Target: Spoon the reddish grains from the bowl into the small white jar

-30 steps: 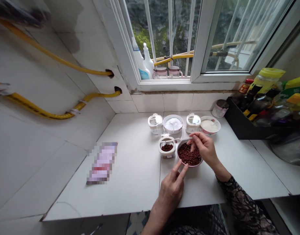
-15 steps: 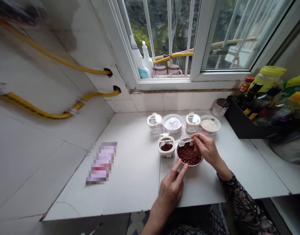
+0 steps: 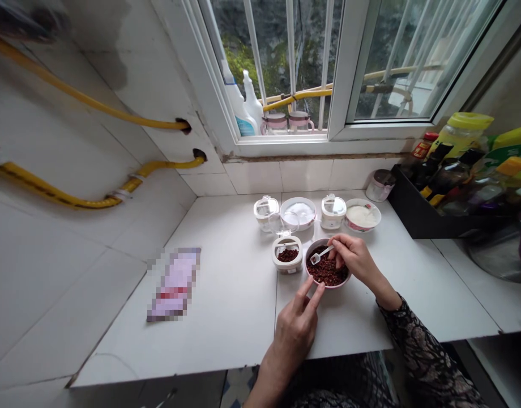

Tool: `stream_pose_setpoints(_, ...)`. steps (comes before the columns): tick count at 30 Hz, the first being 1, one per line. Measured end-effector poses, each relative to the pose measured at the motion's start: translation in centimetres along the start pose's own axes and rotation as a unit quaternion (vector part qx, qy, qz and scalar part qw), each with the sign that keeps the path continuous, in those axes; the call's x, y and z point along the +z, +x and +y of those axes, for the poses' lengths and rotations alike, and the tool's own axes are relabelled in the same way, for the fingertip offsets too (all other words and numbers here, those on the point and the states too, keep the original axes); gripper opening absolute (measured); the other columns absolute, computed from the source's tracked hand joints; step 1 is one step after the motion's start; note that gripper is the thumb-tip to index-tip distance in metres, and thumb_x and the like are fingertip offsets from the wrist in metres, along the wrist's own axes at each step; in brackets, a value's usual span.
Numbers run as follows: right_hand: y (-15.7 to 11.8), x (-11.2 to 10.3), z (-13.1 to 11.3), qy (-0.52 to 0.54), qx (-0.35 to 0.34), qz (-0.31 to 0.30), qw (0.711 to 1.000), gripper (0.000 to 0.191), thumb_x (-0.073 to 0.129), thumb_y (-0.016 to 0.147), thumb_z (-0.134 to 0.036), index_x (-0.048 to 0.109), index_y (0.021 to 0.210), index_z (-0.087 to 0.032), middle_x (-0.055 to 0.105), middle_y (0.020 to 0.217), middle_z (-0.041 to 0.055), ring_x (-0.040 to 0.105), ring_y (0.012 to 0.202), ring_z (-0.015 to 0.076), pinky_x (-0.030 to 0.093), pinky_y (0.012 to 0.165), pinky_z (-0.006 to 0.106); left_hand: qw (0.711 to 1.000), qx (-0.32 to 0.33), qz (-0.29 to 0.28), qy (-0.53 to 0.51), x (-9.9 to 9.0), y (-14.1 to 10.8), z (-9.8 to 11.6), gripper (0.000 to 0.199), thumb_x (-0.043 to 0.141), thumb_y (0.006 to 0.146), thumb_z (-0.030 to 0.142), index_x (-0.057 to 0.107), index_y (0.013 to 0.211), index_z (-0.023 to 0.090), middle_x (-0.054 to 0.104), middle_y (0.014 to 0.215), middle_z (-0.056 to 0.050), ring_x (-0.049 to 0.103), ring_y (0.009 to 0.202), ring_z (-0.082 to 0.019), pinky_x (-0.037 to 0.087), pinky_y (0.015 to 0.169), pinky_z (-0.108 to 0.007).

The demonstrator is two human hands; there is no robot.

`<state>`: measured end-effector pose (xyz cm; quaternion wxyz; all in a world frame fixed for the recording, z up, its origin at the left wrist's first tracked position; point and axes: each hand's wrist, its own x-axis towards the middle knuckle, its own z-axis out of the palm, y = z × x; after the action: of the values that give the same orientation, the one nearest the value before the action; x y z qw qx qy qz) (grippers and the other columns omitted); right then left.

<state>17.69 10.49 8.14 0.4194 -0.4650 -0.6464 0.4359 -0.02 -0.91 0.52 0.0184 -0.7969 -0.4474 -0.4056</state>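
Observation:
My right hand (image 3: 354, 259) pinches the handle of a small white spoon (image 3: 321, 254), whose scoop is over a bowl (image 3: 338, 285) of dark red-brown grains (image 3: 328, 272). A few grains seem to lie in the scoop. Two fingertips of my left hand (image 3: 298, 324) touch the near rim of that bowl; its fingers are apart. Just left of the bowl stands an open-lidded jar (image 3: 287, 268), partly filled with the same grains.
Behind are a clear-lidded jar (image 3: 266, 209), a bowl of white granules (image 3: 298, 213), another lidded jar (image 3: 333, 211) and a bowl of pale grains (image 3: 362, 215). A black box (image 3: 417, 220) of bottles stands right, a blurred purple packet (image 3: 175, 286) left.
The spoon's scoop has turned and dipped slightly lower over the grains, with my right hand tilting it. My left hand stays at the rim. The whole view has shifted a little.

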Motion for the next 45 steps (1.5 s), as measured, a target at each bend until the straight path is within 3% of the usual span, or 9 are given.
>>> stream_pose_setpoints(9,0.03,0.05,0.11,0.004,0.004,0.002,1.0,0.028,0.056,0.089,-0.045,0.062,0.082,-0.018,0.066,0.059,0.0,0.052,0.037,0.0104,0.039,0.038,0.022,1.0,-0.002,-0.001,0.002,-0.01,0.04,0.04,0.064,0.04,0.09,-0.004,0.043,0.149,0.02,0.056,0.14,-0.017,0.07,0.098,-0.015,0.059,0.085,-0.025)
stream_pose_setpoints(17,-0.14,0.03,-0.02,-0.057,-0.022,-0.003,0.998,0.022,0.05,0.092,-0.035,0.062,0.083,-0.019,0.064,0.061,-0.0009,0.053,0.041,0.0106,0.043,0.045,0.024,1.0,0.001,0.002,0.003,0.05,0.08,0.06,0.061,0.04,0.09,-0.005,0.046,0.146,0.018,0.057,0.138,-0.018,0.07,0.096,-0.015,0.059,0.084,-0.026)
stream_pose_setpoints(30,0.08,0.16,0.31,-0.01,0.004,-0.007,1.0,0.026,0.053,0.089,-0.042,0.062,0.083,-0.018,0.065,0.06,-0.0004,0.053,0.039,0.0104,0.041,0.041,0.022,1.0,0.001,0.0,0.003,0.02,0.01,0.02,0.062,0.039,0.09,-0.004,0.045,0.148,0.018,0.056,0.14,-0.018,0.07,0.1,-0.016,0.059,0.086,-0.026)
stream_pose_setpoints(39,-0.03,0.54,0.21,-0.041,-0.014,-0.019,0.999,0.021,0.051,0.091,-0.034,0.062,0.08,-0.019,0.065,0.058,-0.001,0.054,0.04,0.0106,0.043,0.045,0.023,1.0,0.003,0.002,0.008,0.16,-0.01,0.03,0.062,0.04,0.09,-0.004,0.046,0.147,0.017,0.056,0.14,-0.018,0.07,0.101,-0.017,0.059,0.086,-0.026)
stream_pose_setpoints(45,-0.05,0.41,0.19,0.002,0.017,-0.037,0.999,0.021,0.053,0.089,-0.036,0.061,0.079,-0.02,0.065,0.057,-0.0013,0.054,0.039,0.0108,0.042,0.043,0.022,1.0,0.002,-0.001,0.004,0.11,-0.01,-0.04,0.063,0.039,0.09,-0.004,0.043,0.149,0.019,0.056,0.14,-0.018,0.07,0.099,-0.016,0.059,0.085,-0.026)
